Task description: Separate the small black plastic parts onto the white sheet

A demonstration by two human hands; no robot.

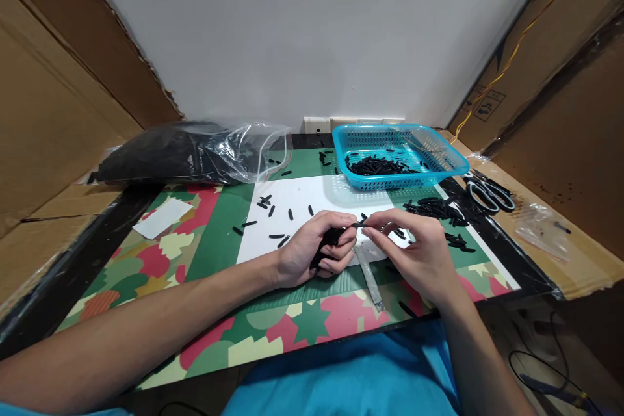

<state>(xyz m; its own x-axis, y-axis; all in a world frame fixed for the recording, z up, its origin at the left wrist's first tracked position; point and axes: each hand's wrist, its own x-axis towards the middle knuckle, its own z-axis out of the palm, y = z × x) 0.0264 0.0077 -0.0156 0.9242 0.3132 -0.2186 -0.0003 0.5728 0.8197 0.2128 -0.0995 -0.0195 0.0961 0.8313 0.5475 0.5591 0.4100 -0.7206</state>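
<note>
My left hand is closed around a bunch of small black pieces, its thumb and forefinger pinched near the tip of one. Facing it, my right hand pinches a slim black piece between thumb and fingertips; this piece bridges the two hands. Below them a narrow pale strip, maybe a blade or ruler, lies on the mat. Loose black pieces are scattered over a white sheet under the hands. Heaps of similar pieces lie beyond my right hand.
A blue plastic basket at the back holds many black pieces. A clear zip bag full of black material lies back left. Grey-handled scissors and a small plastic bag are at right. Cardboard walls flank the table.
</note>
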